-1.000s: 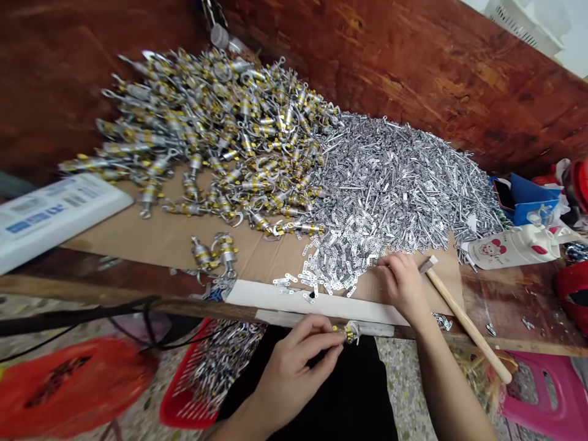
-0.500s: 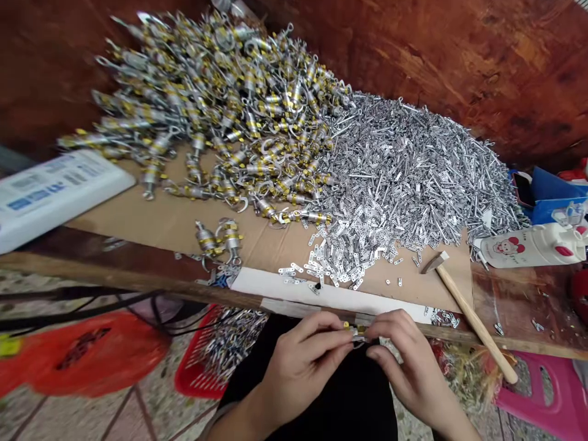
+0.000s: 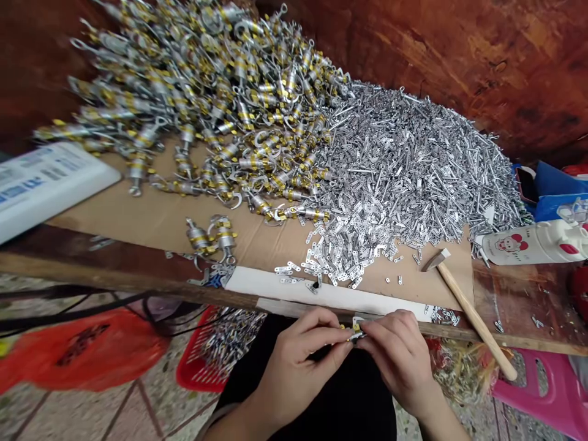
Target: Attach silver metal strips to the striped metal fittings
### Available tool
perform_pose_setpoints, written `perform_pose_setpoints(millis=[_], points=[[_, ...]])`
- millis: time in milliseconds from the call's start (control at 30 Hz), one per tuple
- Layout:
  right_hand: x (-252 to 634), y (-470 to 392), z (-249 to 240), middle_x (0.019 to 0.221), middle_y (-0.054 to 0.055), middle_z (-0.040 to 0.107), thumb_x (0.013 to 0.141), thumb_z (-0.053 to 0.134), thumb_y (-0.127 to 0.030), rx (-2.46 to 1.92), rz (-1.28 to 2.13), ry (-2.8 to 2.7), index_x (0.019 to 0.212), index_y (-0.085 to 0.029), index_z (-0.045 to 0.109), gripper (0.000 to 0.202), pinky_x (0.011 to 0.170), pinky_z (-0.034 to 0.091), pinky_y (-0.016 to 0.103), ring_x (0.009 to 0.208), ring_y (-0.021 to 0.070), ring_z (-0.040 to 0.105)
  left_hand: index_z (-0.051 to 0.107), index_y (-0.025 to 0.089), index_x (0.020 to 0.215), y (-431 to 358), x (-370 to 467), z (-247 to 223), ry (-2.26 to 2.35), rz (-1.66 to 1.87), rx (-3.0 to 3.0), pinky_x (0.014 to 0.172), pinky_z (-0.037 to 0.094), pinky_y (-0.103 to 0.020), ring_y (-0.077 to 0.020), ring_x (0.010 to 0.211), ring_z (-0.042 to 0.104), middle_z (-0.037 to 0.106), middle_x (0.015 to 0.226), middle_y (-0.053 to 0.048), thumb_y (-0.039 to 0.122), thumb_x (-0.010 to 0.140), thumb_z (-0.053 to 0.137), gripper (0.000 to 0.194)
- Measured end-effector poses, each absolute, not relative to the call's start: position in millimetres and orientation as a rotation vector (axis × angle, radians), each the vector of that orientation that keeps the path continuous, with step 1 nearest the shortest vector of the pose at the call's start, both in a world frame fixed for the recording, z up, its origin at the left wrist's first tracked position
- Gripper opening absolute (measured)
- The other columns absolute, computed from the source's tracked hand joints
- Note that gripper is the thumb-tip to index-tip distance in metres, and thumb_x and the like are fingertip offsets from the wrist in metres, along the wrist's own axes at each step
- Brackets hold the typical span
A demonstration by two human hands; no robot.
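Observation:
Both hands meet over my lap, just in front of the table's edge. My left hand [image 3: 303,361] pinches one side of a small metal part [image 3: 356,335] with a bit of yellow on it. The fingers of my right hand [image 3: 399,352] close on the part's other side. Fingertips cover much of it. On the cardboard [image 3: 257,245] beyond lie small flat metal links [image 3: 344,245], and a pair of silver-and-yellow metal fittings [image 3: 223,239] sits to the left.
A large pile of fittings [image 3: 206,92] stands at the back left, beside a heap of metal pieces [image 3: 404,159]. A hammer [image 3: 473,312] overhangs the edge at right, near a white bottle [image 3: 533,244]. A white box [image 3: 50,184] lies left; a red basket [image 3: 193,361] is below.
My right hand has moved left, closer to my left hand, and its fingers have closed on the part. The whole view has shifted slightly.

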State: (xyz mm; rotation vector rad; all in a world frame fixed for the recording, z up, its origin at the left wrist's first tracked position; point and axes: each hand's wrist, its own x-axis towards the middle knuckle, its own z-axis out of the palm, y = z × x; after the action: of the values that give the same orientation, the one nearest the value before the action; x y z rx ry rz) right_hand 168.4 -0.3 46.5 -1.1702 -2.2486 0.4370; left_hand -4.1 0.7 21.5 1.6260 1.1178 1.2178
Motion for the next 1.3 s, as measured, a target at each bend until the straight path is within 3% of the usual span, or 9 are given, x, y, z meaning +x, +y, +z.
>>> perform_pose_setpoints(millis=[167,267,400,500,667,833,967,1133,1300], points=[[168.5,-5.4,46.2,0.079,0.004,0.058,0.09,0.045,-0.019,-1.28,0.484,-2.334,0.091,-0.017,0.054,0.009,0.068,0.037,0.029,0.074,0.0159,0.047,0.065,0.018,0.08,-2.7,-4.9,20.0,1.113,1.149,1.726,0.059,0.05,-0.017,-0.0089,0.067,0.058,0.06,0.074,0.0,0.013,0.081,0.054,0.012],[168.7,-10.2,39.4,0.078,0.002,0.057,0.09,0.044,-0.017,-1.45,0.657,-2.278,0.083,-0.019,0.052,0.011,0.068,0.036,0.029,0.074,0.0158,0.048,0.064,0.018,0.084,-7.6,-2.9,6.5,1.118,1.216,1.99,0.076,0.05,-0.025,-0.0111,0.074,0.059,0.063,0.076,-0.001,0.012,0.083,0.054,0.012],[168.0,-9.7,23.4,0.074,0.0,0.056,0.087,0.049,-0.014,-1.666,0.751,-2.183,0.076,-0.019,0.052,0.012,0.067,0.033,0.029,0.072,0.0161,0.048,0.064,0.016,0.097,-11.7,-0.1,-21.4,1.156,1.237,2.398,0.104,0.031,-0.04,-0.0177,0.096,0.056,0.068,0.088,-0.001,0.023,0.086,0.055,0.016],[168.5,-2.9,16.3,0.074,-0.001,0.057,0.084,0.054,-0.015,-1.731,0.675,-2.149,0.076,-0.02,0.055,0.01,0.068,0.031,0.03,0.073,0.0168,0.048,0.063,0.017,0.102,-11.3,1.6,-32.2,1.241,1.19,2.486,0.109,0.021,-0.046,-0.0189,0.102,0.054,0.068,0.094,-0.001,0.023,0.085,0.056,0.02],[178.0,25.4,19.4,0.078,-0.001,0.061,0.08,0.062,-0.02,-1.663,0.765,-2.081,0.076,-0.02,0.058,0.005,0.069,0.033,0.029,0.077,0.0167,0.051,0.063,0.016,0.102,-11.2,6.6,-25.2,1.343,1.077,2.41,0.111,0.015,-0.048,-0.019,0.101,0.051,0.067,0.095,-0.001,0.024,0.089,0.049,0.021],[177.6,65.4,21.7,0.084,0.003,0.06,0.085,0.054,-0.017,-1.365,0.654,-2.34,0.084,-0.02,0.064,0.01,0.076,0.036,0.032,0.085,0.0186,0.048,0.063,0.017,0.1,-12.1,9.1,-17.5,1.381,1.014,2.304,0.111,0.016,-0.045,-0.0168,0.097,0.052,0.065,0.089,-0.001,0.024,0.091,0.044,0.022],[171.1,83.0,29.2,0.081,0.004,0.059,0.085,0.053,-0.017,-1.296,0.627,-2.609,0.081,-0.017,0.064,0.011,0.072,0.038,0.033,0.079,0.0189,0.045,0.062,0.019,0.099,-10.1,6.9,-13.3,1.366,0.987,2.303,0.11,0.018,-0.048,-0.0166,0.094,0.053,0.064,0.087,0.0,0.022,0.09,0.045,0.019],[176.6,63.2,48.9,0.085,0.004,0.059,0.089,0.045,-0.016,-1.34,0.874,-2.36,0.087,-0.018,0.058,0.014,0.075,0.041,0.031,0.083,0.017,0.049,0.06,0.017,0.102,-8.9,3.3,-11.2,1.317,1.052,2.279,0.105,0.032,-0.046,-0.0178,0.094,0.056,0.064,0.085,-0.001,0.019,0.088,0.05,0.017],[178.1,19.8,41.5,0.08,0.003,0.059,0.088,0.047,-0.013,-1.422,0.906,-2.286,0.088,-0.019,0.058,0.013,0.069,0.042,0.028,0.078,0.0164,0.05,0.062,0.017,0.088,-8.7,2.3,-12.4,1.264,1.174,2.193,0.101,0.038,-0.044,-0.0181,0.096,0.057,0.065,0.081,0.0,0.014,0.084,0.056,0.008]])
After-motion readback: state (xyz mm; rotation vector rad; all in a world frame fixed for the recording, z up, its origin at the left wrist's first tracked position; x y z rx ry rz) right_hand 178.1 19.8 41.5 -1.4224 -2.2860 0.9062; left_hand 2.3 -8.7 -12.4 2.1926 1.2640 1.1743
